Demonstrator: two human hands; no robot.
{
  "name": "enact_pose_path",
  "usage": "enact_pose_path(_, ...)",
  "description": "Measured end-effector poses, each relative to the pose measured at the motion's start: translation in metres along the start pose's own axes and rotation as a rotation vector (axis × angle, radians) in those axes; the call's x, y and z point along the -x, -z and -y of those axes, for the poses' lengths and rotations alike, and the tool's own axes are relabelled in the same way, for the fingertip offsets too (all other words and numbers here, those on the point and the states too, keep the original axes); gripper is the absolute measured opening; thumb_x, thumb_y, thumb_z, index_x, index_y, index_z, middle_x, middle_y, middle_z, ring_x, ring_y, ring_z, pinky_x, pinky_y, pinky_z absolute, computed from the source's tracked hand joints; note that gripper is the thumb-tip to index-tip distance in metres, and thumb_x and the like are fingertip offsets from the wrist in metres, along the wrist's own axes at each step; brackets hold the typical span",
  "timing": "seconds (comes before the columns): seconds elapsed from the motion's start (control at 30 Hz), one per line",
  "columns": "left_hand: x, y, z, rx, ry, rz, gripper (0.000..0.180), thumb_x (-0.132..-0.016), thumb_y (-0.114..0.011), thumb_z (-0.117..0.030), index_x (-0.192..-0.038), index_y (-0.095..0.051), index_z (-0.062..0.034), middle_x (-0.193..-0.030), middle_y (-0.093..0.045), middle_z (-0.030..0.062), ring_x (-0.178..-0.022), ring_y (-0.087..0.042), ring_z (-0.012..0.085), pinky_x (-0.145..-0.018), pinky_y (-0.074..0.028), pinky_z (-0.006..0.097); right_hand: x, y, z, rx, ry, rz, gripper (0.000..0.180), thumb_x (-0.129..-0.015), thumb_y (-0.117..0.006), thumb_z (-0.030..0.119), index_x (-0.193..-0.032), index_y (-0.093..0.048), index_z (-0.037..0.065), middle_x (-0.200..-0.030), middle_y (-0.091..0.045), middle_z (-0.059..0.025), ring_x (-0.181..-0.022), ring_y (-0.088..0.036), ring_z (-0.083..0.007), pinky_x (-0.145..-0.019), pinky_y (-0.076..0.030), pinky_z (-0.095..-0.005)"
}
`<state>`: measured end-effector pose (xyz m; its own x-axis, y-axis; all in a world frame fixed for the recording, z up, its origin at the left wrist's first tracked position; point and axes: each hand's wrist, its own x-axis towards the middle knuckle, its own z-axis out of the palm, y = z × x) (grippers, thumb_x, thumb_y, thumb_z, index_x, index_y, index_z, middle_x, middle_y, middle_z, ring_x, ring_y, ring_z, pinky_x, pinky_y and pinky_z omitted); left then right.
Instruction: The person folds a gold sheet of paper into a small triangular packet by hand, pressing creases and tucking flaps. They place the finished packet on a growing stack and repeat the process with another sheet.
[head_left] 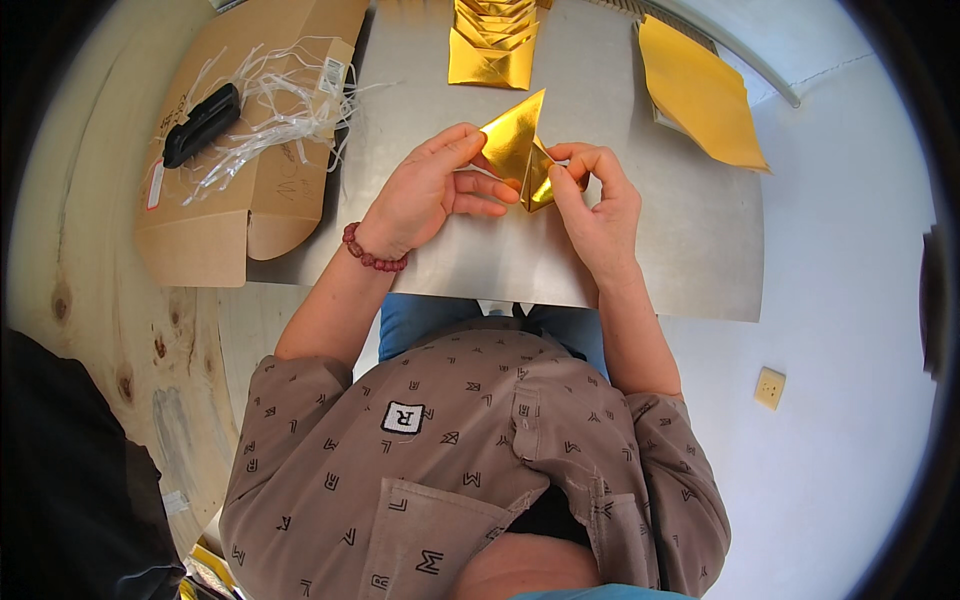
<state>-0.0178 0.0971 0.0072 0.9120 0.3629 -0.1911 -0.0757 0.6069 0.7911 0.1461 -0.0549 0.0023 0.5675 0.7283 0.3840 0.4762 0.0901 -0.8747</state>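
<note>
Between my two hands, above the metal table, is a piece of shiny gold foil paper (513,143), partly folded, with one pointed corner standing up. My left hand (432,185) pinches its left side between thumb and forefinger, the other fingers loosely curled below. At the right, my right hand (603,200) grips the smaller folded flap with thumb and fingertips. Just beyond, a row of overlapping folded gold foil pieces (491,62) lies on the table.
The grey metal table (690,240) spans the front. To the left, a cardboard box (285,195) carries tangled white plastic strips (270,110) and a black stapler-like object (202,125). A stack of gold sheets (700,95) lies far right. A wall outlet (769,388) is at right.
</note>
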Motion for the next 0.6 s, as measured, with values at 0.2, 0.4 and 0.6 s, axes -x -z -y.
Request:
enact_pose_path(0.2,0.000,0.000,0.001,-0.003,-0.011,-0.003,0.031,-0.113,-0.042,-0.030,-0.125,-0.056,-0.0052,-0.117,-0.069,0.0126,-0.099,-0.075,0.0240,-0.081,-0.064,0.035,0.000,-0.001,0.000,-0.009,-0.005,0.003,0.011,-0.092,-0.068,0.001,-0.089,-0.058,0.003,-0.106,-0.072,-0.0076,-0.083,-0.056,-0.0106,-0.078,-0.048,-0.0268)
enact_pose_path(0.4,-0.001,-0.001,0.000,-0.032,0.011,-0.019,0.031,-0.113,-0.043,-0.031,-0.125,-0.056,-0.0050,-0.119,-0.069,0.0118,-0.099,-0.075,0.0231,-0.081,-0.064,0.035,0.000,-0.001,0.000,-0.017,-0.012,0.002,0.011,-0.089,-0.072,0.003,-0.090,-0.061,0.004,-0.104,-0.074,-0.0091,-0.095,-0.066,-0.0200,-0.083,-0.054,-0.0325)
enact_pose_path(0.6,0.000,-0.005,0.002,-0.115,-0.006,-0.017,0.030,-0.112,-0.045,-0.031,-0.122,-0.058,-0.0054,-0.111,-0.070,0.0088,-0.093,-0.074,0.0200,-0.077,-0.063,0.033,0.001,0.000,0.010,-0.103,-0.094,0.077,0.021,-0.090,-0.075,0.006,-0.108,-0.065,0.003,-0.112,-0.071,-0.0094,-0.100,-0.067,-0.0160,-0.091,-0.055,-0.0318)
